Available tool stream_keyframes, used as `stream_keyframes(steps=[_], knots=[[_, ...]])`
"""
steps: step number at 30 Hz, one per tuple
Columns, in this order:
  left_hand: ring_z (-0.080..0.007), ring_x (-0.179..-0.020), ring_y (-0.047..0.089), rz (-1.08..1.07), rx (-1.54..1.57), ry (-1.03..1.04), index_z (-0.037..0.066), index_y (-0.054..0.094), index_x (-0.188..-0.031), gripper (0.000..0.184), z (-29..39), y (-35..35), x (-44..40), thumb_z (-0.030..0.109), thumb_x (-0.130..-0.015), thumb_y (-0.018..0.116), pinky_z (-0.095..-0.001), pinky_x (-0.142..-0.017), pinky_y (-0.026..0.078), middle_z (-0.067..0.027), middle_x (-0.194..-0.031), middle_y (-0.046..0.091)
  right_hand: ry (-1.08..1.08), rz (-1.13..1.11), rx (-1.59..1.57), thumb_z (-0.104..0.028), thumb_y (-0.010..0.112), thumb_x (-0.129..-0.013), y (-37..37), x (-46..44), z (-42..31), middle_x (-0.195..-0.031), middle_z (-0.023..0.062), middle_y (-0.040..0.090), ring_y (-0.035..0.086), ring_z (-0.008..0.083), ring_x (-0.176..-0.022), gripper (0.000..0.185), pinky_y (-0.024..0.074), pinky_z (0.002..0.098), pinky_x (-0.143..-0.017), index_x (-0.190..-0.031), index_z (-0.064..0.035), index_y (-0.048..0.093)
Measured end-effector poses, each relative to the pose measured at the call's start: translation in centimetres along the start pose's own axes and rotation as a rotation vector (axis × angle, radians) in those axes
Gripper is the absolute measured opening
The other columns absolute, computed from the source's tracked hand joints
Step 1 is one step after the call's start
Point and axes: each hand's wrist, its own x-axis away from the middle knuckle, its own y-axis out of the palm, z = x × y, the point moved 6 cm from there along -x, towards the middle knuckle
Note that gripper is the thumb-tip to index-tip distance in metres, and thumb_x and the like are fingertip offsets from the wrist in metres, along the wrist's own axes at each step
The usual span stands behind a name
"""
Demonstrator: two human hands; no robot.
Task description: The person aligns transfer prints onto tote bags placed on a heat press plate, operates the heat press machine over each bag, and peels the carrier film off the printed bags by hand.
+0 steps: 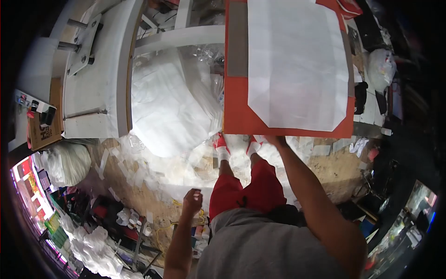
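Observation:
My left hand (193, 201) hangs in the air beside my red shorts, its fingers curled in and nothing visible in them. My right hand (277, 141) is at the near edge of a red board (237, 116). Its fingers are hidden by that edge, so I cannot tell whether they grip it. On the board lies a white sheet (302, 65) with cut near corners, a slightly greyer band running down its left part. Left of the board, a stack of white sheets (169, 102) hangs or lies in a heap.
A white machine bed (97, 93) with metal rods stands at the left. White scraps (176, 167) litter the floor around my feet. A full white bag (67, 163) and a cardboard box (44, 130) are at the left. Another plastic bag (382, 69) is at the right.

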Motion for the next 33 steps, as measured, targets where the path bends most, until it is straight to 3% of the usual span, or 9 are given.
stream_keyframes(steps=[3,6,7,8,10,14,22,27,33], knots=[[-0.0338,-0.112,0.06,0.017,-0.053,0.517,0.004,0.063,-0.114,0.036,11.8,2.0,-1.6,0.012,-0.08,0.072,-0.0435,-0.097,0.048,-0.0173,-0.114,0.065,0.346,-0.457,-0.314,-0.019,0.064,-0.081,-2.1,6.4,-7.1,-0.096,0.0177,0.068,0.067,0.0368,-0.089,0.019,0.0524,0.0448,-0.078,-0.094,-0.0044,0.065],[-0.0342,-0.113,0.058,-0.133,-0.124,0.933,0.006,0.061,-0.117,0.045,24.0,3.7,-0.4,0.016,-0.076,0.076,-0.0458,-0.103,0.041,-0.0164,-0.113,0.065,-0.1,-0.673,-0.406,-0.008,0.064,-0.08,-11.1,8.6,-16.1,-0.098,0.0166,0.066,0.064,0.0329,-0.094,0.017,0.0508,0.0421,-0.086,-0.095,-0.0032,0.067],[-0.0333,-0.11,0.06,-0.321,-0.132,0.787,0.006,0.062,-0.118,0.048,26.3,4.1,0.2,0.022,-0.076,0.078,-0.0455,-0.108,0.035,-0.0178,-0.111,0.067,-0.075,-0.567,-0.424,-0.006,0.063,-0.08,-14.4,7.8,-16.3,-0.097,0.0161,0.065,0.063,0.0331,-0.094,0.017,0.0508,0.0417,-0.085,-0.095,-0.0037,0.067],[-0.038,-0.099,0.066,-0.442,-0.195,0.668,0.005,0.064,-0.11,0.041,26.3,4.7,-0.3,0.027,-0.079,0.079,-0.0446,-0.085,0.053,-0.0189,-0.106,0.067,-0.05,-0.462,-0.443,-0.005,0.063,-0.079,-17.6,7.3,-15.9,-0.096,0.0157,0.065,0.063,0.0334,-0.094,0.017,0.0508,0.0414,-0.085,-0.095,-0.0043,0.068],[-0.0389,-0.089,0.068,-0.523,-0.099,0.49,0.004,0.063,-0.108,0.042,29.1,3.4,-0.7,0.031,-0.081,0.079,-0.0424,-0.08,0.054,-0.0186,-0.096,0.068,-0.015,-0.222,-0.413,-0.002,0.065,-0.078,-24.3,5.6,-13.7,-0.092,0.0151,0.064,0.064,0.0334,-0.089,0.013,0.0522,0.0409,-0.08,-0.091,-0.004,0.068],[-0.0171,-0.089,0.069,-0.54,0.38,0.561,0.002,0.061,-0.11,0.027,35.4,-0.8,-2.7,0.015,-0.089,0.072,-0.0322,-0.077,0.055,-0.0131,-0.093,0.071,0.08,-0.043,-0.427,-0.001,0.061,-0.088,-35.1,2.7,-10.5,-0.081,0.0076,0.063,0.06,0.0115,-0.071,0.01,0.0484,0.0273,-0.064,-0.096,-0.0023,0.065],[-0.0186,-0.076,0.07,0.247,0.332,0.742,0.003,0.064,-0.111,0.024,52.5,-6.8,-13.4,0.009,-0.088,0.068,-0.0313,-0.071,0.055,-0.0119,-0.088,0.072,0.118,0.649,-0.526,-0.006,0.065,-0.088,-42.0,-5.4,-3.9,-0.099,0.0095,0.065,0.062,0.0149,-0.083,0.034,0.0513,0.028,-0.071,-0.12,0.0014,0.057],[-0.028,-0.08,0.072,0.384,0.159,0.716,0.003,0.063,-0.115,0.031,57.1,-7.2,-17.5,0.012,-0.085,0.069,-0.0383,-0.076,0.056,-0.0168,-0.089,0.073,-0.172,0.67,-0.146,-0.008,0.065,-0.082,-40.4,-6.5,-4.3,-0.123,0.0209,0.057,0.053,0.0406,-0.114,0.044,0.0427,0.0469,-0.1,-0.124,-0.0017,0.056],[-0.0316,-0.095,0.069,0.553,0.188,0.841,0.0,0.057,-0.124,0.04,57.2,-7.1,-17.8,0.012,-0.086,0.067,-0.039,-0.084,0.054,-0.0203,-0.105,0.069,-0.148,0.531,0.165,-0.018,0.066,-0.084,-37.9,-6.8,-5.3,-0.135,0.0125,0.053,0.048,0.0329,-0.127,0.046,0.0415,0.048,-0.1,-0.127,-0.0038,0.057]])
